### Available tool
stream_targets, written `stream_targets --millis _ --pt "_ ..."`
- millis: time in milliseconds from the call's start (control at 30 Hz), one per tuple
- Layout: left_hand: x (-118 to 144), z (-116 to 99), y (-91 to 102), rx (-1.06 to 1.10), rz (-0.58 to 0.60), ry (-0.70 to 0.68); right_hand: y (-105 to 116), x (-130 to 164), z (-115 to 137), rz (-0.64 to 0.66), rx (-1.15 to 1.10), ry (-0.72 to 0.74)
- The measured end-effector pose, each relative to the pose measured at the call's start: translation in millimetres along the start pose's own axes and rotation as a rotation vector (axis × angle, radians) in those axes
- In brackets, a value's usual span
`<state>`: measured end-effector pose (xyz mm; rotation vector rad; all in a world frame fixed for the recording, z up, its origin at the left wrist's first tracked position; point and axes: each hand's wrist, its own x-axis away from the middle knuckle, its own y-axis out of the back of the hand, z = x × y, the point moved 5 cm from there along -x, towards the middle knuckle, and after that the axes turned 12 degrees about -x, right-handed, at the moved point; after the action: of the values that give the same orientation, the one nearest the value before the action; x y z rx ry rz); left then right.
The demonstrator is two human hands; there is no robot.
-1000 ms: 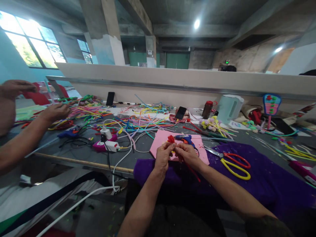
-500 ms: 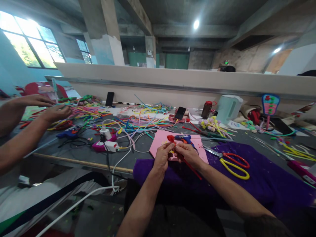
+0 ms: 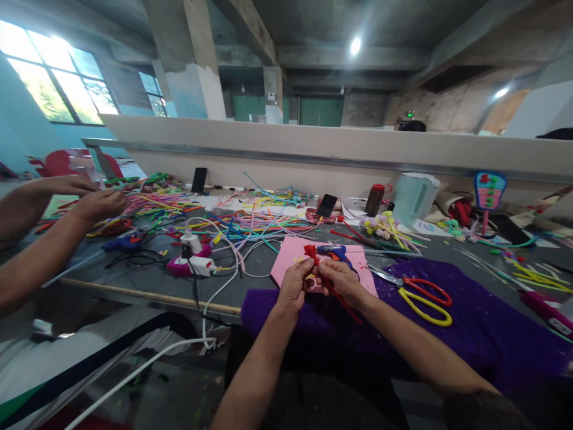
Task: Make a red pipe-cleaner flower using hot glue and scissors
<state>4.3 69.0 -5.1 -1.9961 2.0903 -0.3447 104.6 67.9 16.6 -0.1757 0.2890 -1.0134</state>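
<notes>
My left hand [image 3: 295, 283] and my right hand [image 3: 339, 282] meet above a pink board [image 3: 283, 263], fingertips pinched together. Between them is a red pipe cleaner piece [image 3: 310, 251], with a looped or bunched head pointing up and away. Its long red tail slants down past my right palm toward the purple cloth [image 3: 394, 325]. The exact grip point is covered by the fingers. A blue glue gun [image 3: 336, 251] lies on the board just behind my right hand. Scissors [image 3: 425, 295] with one red and one yellow handle rest on the cloth to the right.
At the left, a co-worker's hands [image 3: 101, 203] work over many coloured pipe cleaners [image 3: 165, 206]. A power strip [image 3: 197, 264] with white cables lies nearer. Behind stand a brown bottle [image 3: 375, 200], a pale green kettle [image 3: 417, 198] and a phone [image 3: 327, 205].
The red piece has turned slightly between my fingers, its head shifting a little and its tail swinging slightly left. My hands stay nearly in place. The co-worker's hands moved slightly.
</notes>
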Motion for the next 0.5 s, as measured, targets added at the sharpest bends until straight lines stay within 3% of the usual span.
stream_targets --millis 200,500 --pt "-3.0 3.6 0.3 0.051 0.041 0.05 -0.6 -0.3 -2.1 0.037 -0.054 -0.019" --pt "-3.1 4.0 0.6 0.1 0.009 0.065 -1.4 0.6 -3.8 0.057 -0.095 -0.076"
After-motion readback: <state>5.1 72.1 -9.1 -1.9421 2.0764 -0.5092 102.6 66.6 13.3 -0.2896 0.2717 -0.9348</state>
